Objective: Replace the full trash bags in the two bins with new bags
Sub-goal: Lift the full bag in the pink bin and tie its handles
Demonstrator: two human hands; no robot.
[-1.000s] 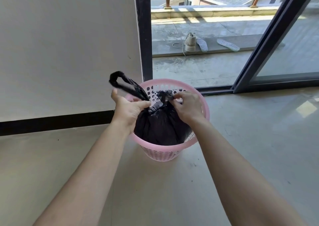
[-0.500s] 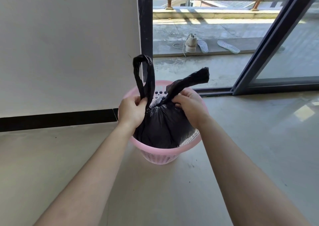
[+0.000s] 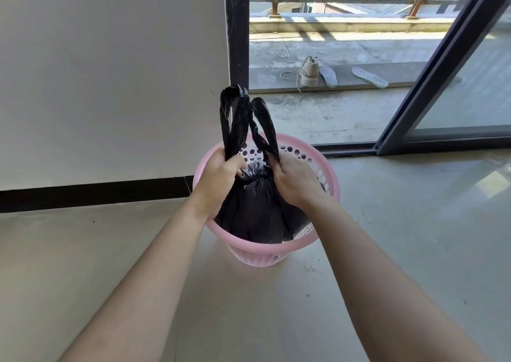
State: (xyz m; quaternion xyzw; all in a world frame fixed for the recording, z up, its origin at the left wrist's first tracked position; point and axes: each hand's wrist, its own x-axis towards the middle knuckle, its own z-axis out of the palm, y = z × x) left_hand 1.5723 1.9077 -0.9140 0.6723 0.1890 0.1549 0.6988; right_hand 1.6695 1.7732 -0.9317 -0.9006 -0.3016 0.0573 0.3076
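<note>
A pink perforated plastic bin [image 3: 330, 180] stands on the floor near the wall. Inside it sits a full black trash bag [image 3: 255, 212], bunched at the top. Two black handle loops of the bag stick up above the bin's far rim, side by side. My left hand [image 3: 218, 175] is closed around the base of the left loop. My right hand [image 3: 296, 181] is closed around the base of the right loop. Both hands are over the bin's mouth, close together. Only this one bin is in view.
A cream wall with a black baseboard [image 3: 91, 192] runs behind the bin at left. A dark sliding door frame [image 3: 431, 85] opens onto a balcony with a shoe [image 3: 308, 71], two insoles [image 3: 369, 76] and a railing. Smooth grey floor surrounds the bin.
Both handle loops have been pulled upright and brought together above the bin. My hands have moved closer to each other at the bag's neck.
</note>
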